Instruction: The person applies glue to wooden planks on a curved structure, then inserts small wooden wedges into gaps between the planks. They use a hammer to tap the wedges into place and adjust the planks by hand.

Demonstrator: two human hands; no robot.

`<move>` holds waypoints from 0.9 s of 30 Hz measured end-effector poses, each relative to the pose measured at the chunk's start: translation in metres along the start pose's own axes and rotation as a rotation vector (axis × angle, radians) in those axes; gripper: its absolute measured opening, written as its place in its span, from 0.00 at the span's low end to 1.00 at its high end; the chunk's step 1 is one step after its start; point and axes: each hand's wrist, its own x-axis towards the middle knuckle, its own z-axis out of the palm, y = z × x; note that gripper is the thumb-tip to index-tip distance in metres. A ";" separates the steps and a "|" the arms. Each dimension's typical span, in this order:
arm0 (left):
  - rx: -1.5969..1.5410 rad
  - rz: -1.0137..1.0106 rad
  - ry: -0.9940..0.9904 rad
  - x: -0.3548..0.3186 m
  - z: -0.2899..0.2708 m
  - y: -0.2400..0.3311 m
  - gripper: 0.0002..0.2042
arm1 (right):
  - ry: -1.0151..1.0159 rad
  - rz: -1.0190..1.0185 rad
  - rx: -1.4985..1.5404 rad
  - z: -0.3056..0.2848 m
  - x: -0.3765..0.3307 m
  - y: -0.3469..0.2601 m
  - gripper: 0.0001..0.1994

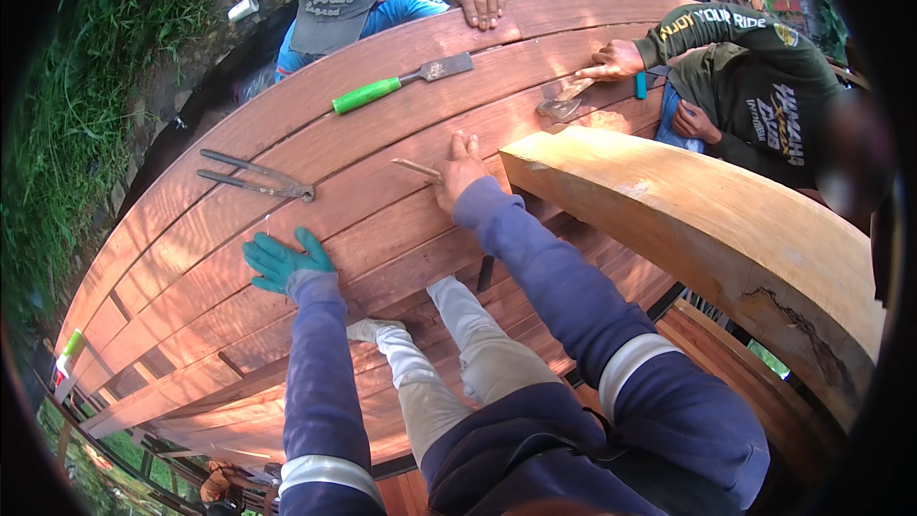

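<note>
- Outdoors, grass at the rim; a curved hull of smooth reddish planks (382,201) fills the view, with a pale, rough-edged timber beam (688,220) to the right.
- Left hand (282,261), in a teal glove, lies flat, fingers spread, gripping nothing.
- Right hand (460,172), bare, presses the planks with fingers extended; a thin wooden sliver (416,167) lies just beside its fingertips.
- Beyond the fingers: metal pincers (256,177), a green-handled chisel (401,82).

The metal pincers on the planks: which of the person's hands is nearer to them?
Left. The gloved left hand lies just below the pincers; the bare right hand is farther off, to their right.
</note>
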 end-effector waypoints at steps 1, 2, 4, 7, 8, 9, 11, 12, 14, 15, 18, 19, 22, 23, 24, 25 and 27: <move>-0.002 0.004 0.007 0.000 0.001 -0.001 0.35 | -0.013 0.018 -0.005 -0.002 0.001 -0.002 0.15; 0.001 0.007 0.008 0.000 0.002 -0.001 0.36 | -0.016 0.023 0.000 -0.004 0.002 -0.004 0.16; -0.001 0.007 0.010 -0.001 0.004 -0.003 0.36 | -0.013 0.021 0.007 -0.007 0.002 -0.006 0.17; 0.004 -0.006 0.001 -0.001 0.007 -0.003 0.36 | -0.013 0.003 -0.006 -0.011 0.001 -0.007 0.17; 0.013 -0.006 0.009 -0.002 0.008 -0.004 0.36 | -0.029 0.000 -0.020 -0.012 0.001 -0.007 0.17; 0.011 -0.009 0.004 -0.002 0.010 -0.004 0.37 | -0.044 -0.002 -0.032 -0.012 0.001 -0.008 0.17; 0.028 -0.013 0.017 -0.002 0.012 -0.004 0.37 | -0.063 0.007 -0.071 -0.012 0.002 -0.008 0.17; 0.039 -0.005 0.003 -0.001 0.013 -0.004 0.37 | -0.048 -0.006 -0.084 -0.012 0.003 -0.008 0.17; 0.085 -0.006 -0.035 -0.001 0.012 -0.006 0.38 | -0.050 0.013 -0.060 -0.011 0.001 -0.009 0.18; 0.083 -0.025 -0.055 -0.001 0.012 -0.006 0.38 | -0.038 0.010 -0.047 -0.010 0.001 -0.008 0.18; 0.106 -0.072 -0.135 0.004 0.009 -0.001 0.39 | -0.051 0.019 -0.013 -0.009 0.002 -0.008 0.19; 0.030 -0.109 -0.132 0.006 0.010 0.004 0.40 | -0.056 0.026 -0.032 -0.009 0.003 -0.008 0.19; -0.120 -0.292 -0.165 0.014 0.011 0.022 0.43 | -0.078 0.035 -0.089 -0.010 0.007 -0.010 0.19; -0.064 -0.298 -0.170 0.015 0.012 0.028 0.44 | -0.075 0.037 -0.113 -0.011 0.008 -0.011 0.19; -0.017 -0.308 -0.182 0.016 0.012 0.032 0.44 | -0.089 0.043 -0.127 -0.012 0.009 -0.012 0.18; -0.003 -0.287 -0.122 0.016 0.012 0.035 0.45 | -0.083 0.044 -0.116 -0.013 0.009 -0.012 0.18; 0.066 -0.319 -0.214 0.015 0.012 0.037 0.46 | -0.111 0.047 -0.099 -0.015 0.008 -0.013 0.17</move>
